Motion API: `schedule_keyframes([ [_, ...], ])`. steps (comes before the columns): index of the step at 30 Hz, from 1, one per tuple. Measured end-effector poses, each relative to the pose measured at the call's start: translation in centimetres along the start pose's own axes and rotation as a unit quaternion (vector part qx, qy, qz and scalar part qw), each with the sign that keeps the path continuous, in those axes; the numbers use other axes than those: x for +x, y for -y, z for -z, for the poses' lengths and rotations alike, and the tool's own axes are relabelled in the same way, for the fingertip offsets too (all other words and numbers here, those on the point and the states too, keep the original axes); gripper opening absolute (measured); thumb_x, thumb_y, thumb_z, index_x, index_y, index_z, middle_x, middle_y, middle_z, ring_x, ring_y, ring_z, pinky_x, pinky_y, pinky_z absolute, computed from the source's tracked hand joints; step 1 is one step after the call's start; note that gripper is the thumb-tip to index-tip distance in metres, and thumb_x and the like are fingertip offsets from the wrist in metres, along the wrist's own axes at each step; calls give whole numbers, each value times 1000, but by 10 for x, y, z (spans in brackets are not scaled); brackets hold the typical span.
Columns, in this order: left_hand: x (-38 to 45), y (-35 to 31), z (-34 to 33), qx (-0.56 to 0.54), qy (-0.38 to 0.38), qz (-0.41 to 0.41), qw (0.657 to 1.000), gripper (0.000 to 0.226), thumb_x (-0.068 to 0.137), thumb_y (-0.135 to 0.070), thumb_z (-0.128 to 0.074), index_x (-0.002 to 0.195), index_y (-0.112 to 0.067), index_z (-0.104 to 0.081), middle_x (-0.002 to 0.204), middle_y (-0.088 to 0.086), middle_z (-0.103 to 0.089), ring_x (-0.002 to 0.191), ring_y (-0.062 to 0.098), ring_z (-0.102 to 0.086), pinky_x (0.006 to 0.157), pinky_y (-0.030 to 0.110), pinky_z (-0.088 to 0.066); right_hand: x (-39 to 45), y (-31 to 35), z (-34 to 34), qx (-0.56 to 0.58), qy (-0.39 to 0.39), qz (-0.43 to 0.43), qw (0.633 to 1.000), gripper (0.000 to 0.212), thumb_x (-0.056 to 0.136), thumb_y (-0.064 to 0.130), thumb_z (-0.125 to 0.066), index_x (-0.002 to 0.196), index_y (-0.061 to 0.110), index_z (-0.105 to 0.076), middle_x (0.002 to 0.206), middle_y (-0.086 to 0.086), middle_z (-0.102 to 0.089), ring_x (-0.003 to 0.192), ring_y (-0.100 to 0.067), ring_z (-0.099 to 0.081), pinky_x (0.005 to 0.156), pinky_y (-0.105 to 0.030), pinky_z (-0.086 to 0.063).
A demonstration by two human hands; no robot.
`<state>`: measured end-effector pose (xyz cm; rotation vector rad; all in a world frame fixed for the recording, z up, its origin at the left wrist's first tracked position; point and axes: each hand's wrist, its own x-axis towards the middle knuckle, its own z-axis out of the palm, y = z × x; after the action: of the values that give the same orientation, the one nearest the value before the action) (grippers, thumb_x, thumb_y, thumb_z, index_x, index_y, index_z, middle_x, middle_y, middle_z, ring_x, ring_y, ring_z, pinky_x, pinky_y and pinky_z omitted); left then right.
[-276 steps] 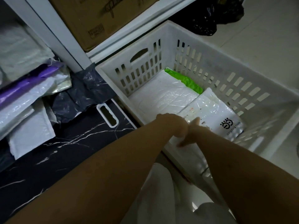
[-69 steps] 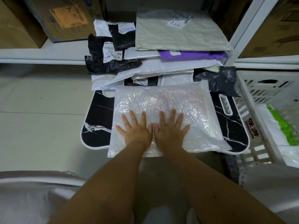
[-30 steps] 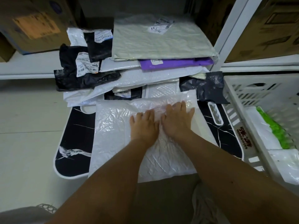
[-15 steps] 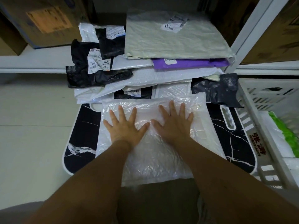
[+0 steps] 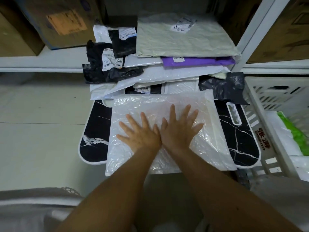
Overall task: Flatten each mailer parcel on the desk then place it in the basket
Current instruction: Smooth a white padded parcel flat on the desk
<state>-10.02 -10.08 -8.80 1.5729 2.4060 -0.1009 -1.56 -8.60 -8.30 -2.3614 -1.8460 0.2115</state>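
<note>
A large white bubble mailer (image 5: 210, 144) lies flat across a black marble-patterned desk (image 5: 239, 141). My left hand (image 5: 139, 133) and my right hand (image 5: 180, 129) press down on its middle side by side, palms flat, fingers straight and spread. Behind it sits a pile of more mailers: a grey-green one (image 5: 180, 37) on top, a purple one (image 5: 197, 61), black ones (image 5: 107, 69) and white ones (image 5: 160, 76). The white slatted basket (image 5: 274, 97) stands to the right and holds a white parcel (image 5: 282, 136) and a green one (image 5: 296, 133).
Cardboard boxes (image 5: 56, 22) stand on a white shelf behind the pile, and a white shelf post (image 5: 254, 30) rises at the right. Pale tiled floor (image 5: 38, 131) lies left of the desk. A dark grey bag (image 5: 229, 87) sits between pile and basket.
Both hands have slid back toward me over the mailer and come together at its middle, with fingers spread wider. Earlier they pressed nearer its far edge.
</note>
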Motion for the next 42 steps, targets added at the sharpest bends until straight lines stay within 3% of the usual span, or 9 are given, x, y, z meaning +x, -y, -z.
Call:
schedule_keyframes([
  [13,-21,31,-17,-11,49,-22,998,78,83,-78,-4,146,-39,20,155,13,28,140,44,25,104,73,5,-39,-42,-26,-28,64,-14,997,74,88,74,-14,149,39,8,160,-13,14,144,-47,8,109,-71,-2],
  [17,-19,29,-10,27,55,-36,997,72,90,-68,-4,149,-33,16,156,19,21,141,47,19,109,69,0,-26,-45,-3,-84,18,25,996,55,94,59,-25,143,34,-27,146,-16,-35,130,-39,-35,106,-61,-22],
  [19,-13,26,-3,53,40,-46,997,72,94,-63,-10,153,-24,4,157,23,11,143,46,13,112,65,-6,-12,-47,9,-101,-33,64,992,43,94,50,-34,131,30,-45,131,-9,-48,121,-30,-42,105,-55,-23],
  [21,-2,18,5,49,12,-72,996,73,94,-61,-18,152,-20,-3,158,21,9,144,44,11,113,62,-11,7,-49,15,-94,-41,89,991,45,92,51,-38,131,30,-46,139,-9,-40,133,-32,-30,110,-58,-17],
  [24,15,2,9,25,35,-136,990,74,89,-72,-17,149,-38,11,158,9,22,142,44,16,110,68,-9,32,-58,9,-69,75,82,991,76,83,76,-31,149,42,-12,161,-6,2,145,-42,9,109,-67,-1],
  [26,24,-2,6,37,59,-151,986,76,82,-80,-11,145,-48,16,156,4,27,141,44,20,106,73,-4,41,-65,2,-56,130,62,988,88,74,88,-23,148,48,3,160,-4,18,143,-44,18,109,-69,2],
  [31,33,6,-5,45,57,-132,989,84,73,-87,0,144,-47,20,155,4,29,141,39,26,105,74,5,42,-67,-7,-39,113,53,991,86,75,88,-18,148,48,4,159,-8,21,143,-42,20,108,-69,3],
  [38,35,3,-9,15,39,-89,995,87,88,-70,-2,151,-12,15,156,12,25,143,33,24,110,67,1,43,-66,-12,-33,92,24,995,87,85,78,-14,153,27,7,160,-15,11,147,-33,15,113,-64,1],
  [42,34,6,-5,20,46,-94,994,91,87,-73,-5,150,-10,13,156,15,22,144,33,21,113,63,0,47,-65,-10,-30,127,0,991,97,82,80,-17,153,20,10,160,-14,13,147,-29,17,114,-61,4],
])
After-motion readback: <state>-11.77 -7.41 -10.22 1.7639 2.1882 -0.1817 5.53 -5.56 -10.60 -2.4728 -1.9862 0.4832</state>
